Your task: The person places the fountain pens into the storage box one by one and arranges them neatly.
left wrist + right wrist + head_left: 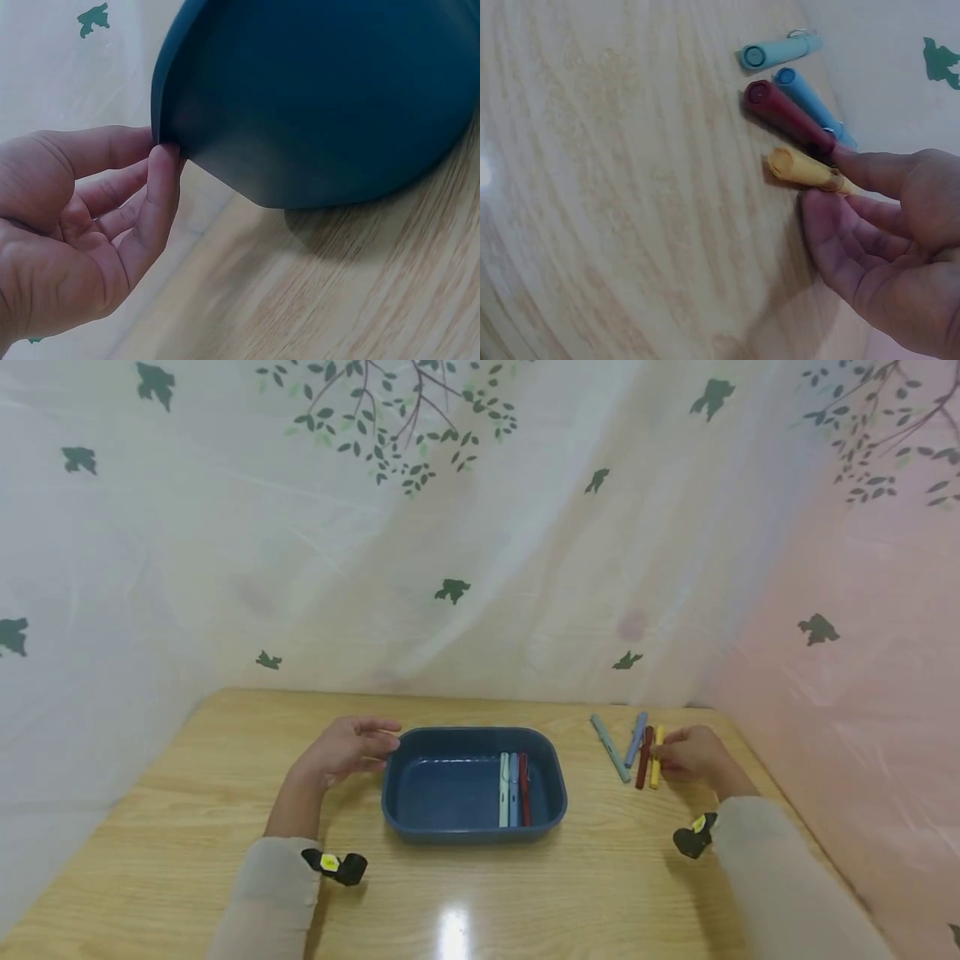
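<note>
My left hand (347,750) pinches the left rim of a dark blue tray (474,837) between thumb and finger, as the left wrist view shows. In the tray, on its right side, a pale green pen (504,789), a light blue pen (513,789) and a dark red pen (524,789) lie side by side. At the right, my right hand (693,753) has its thumb and fingers around a yellow pen (799,166). Just beside that lie another dark red pen (787,112), a blue pen (810,99) and a green pen (778,54).
The wooden table (615,885) meets a pale curtain (337,568) with leaf prints at its far edge. More curtain hangs close along the right edge. A black wrist camera (343,867) is strapped over the left sleeve.
</note>
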`<control>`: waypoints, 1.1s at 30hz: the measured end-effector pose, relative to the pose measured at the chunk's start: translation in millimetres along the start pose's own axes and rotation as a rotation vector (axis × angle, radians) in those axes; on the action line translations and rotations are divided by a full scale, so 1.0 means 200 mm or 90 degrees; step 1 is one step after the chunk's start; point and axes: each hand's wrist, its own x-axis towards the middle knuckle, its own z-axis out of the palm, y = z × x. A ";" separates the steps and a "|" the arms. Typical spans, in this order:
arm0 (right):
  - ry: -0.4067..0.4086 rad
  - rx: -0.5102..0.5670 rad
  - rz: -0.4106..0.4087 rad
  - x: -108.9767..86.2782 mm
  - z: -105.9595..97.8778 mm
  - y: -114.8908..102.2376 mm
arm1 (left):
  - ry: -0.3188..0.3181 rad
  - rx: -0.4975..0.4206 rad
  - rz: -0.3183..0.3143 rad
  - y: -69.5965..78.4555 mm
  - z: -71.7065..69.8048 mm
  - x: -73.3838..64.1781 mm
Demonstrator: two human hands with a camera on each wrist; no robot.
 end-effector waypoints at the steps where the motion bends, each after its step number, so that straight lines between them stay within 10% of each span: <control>1: 0.000 0.004 0.005 0.01 0.00 0.01 | -0.001 -0.001 0.000 0.00 0.00 0.00; 23: 0.015 -0.012 -0.035 -0.01 -0.03 0.05 | 0.001 -0.021 -0.012 0.00 0.01 0.02; 33: -0.049 -0.012 -0.145 -0.06 0.01 -0.19 | -0.012 -0.012 0.000 -0.01 -0.01 0.01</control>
